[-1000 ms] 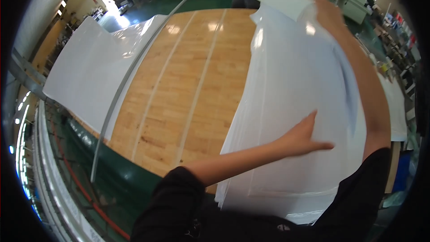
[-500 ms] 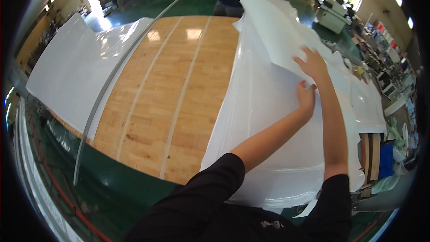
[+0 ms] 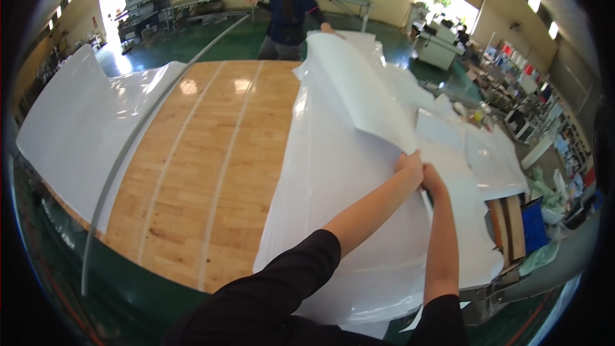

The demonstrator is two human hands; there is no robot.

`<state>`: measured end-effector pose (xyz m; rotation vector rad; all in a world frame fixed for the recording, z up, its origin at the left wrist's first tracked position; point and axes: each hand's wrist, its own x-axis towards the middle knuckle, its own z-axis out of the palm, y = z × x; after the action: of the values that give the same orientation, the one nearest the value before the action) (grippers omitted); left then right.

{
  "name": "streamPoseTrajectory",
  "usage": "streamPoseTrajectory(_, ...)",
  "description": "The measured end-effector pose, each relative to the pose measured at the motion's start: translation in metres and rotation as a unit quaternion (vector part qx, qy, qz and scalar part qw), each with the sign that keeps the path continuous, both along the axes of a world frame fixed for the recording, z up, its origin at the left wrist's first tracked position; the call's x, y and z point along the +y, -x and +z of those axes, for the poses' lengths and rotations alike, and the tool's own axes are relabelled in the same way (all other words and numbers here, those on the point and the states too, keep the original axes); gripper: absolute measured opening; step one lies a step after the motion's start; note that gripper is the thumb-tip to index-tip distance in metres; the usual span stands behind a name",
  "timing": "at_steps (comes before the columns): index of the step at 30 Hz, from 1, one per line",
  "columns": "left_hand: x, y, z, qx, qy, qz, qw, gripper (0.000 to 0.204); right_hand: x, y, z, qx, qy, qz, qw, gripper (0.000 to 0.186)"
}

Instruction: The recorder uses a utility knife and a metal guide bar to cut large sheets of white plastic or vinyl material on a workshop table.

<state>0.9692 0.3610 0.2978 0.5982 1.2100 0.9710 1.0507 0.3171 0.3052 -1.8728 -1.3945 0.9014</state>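
Observation:
A large, glossy white plastic sheet (image 3: pixel 346 211) drapes over the right part of the table, with its upper layer (image 3: pixel 384 99) curled back along a fold. My left hand (image 3: pixel 409 165) is closed on the near end of that curled edge. Right beside it, my right hand (image 3: pixel 433 179) is closed as well, gripping the same edge; its fingertips are partly hidden. At the far end, a co-worker's hand (image 3: pixel 327 28) rests on the top of the sheet.
The wooden table (image 3: pixel 186 186) carries pale lengthwise strips. Another white sheet (image 3: pixel 77 128) covers its left side, with a long thin grey bar (image 3: pixel 138 134) along it. A co-worker (image 3: pixel 286 13) stands at the far edge. Wooden boards (image 3: pixel 511 227) and a blue bin (image 3: pixel 533 227) sit at right.
My hands have come together and closed on the sheet's edge; my right hand was open and further forward. My view has tilted up, bringing more of the co-worker into sight.

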Motion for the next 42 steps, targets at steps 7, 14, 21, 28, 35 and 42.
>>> streamPoseTrajectory(7,-0.008,0.001,0.043,-0.34,0.093,0.082,0.932,0.03,-0.076,-0.123,-0.018,-0.009,0.153,-0.234,0.96,0.048)
streamPoseTrajectory(14,-0.023,0.114,0.098,-0.501,0.067,-0.114,0.855,0.042,-0.057,-0.114,-0.036,0.418,-0.085,-0.129,0.895,0.079)
streamPoseTrajectory(21,-0.052,0.123,0.067,-0.589,-0.163,-0.169,0.773,0.053,-0.077,0.045,0.161,0.184,-0.263,-0.065,0.945,0.039)
streamPoseTrajectory(28,-0.106,0.161,0.001,-0.189,0.07,-0.357,0.912,0.05,-0.232,0.179,0.249,-0.504,-0.348,0.086,0.786,0.006)
streamPoseTrajectory(35,-0.185,0.374,0.033,0.199,-0.319,-0.651,0.659,0.035,-0.355,0.192,0.085,-0.33,-0.053,0.073,0.94,0.015)
streamPoseTrajectory(42,-0.216,0.378,0.117,0.536,-0.508,-0.317,0.596,0.037,-0.384,0.177,0.0,-0.335,-0.179,-0.036,0.924,0.026)
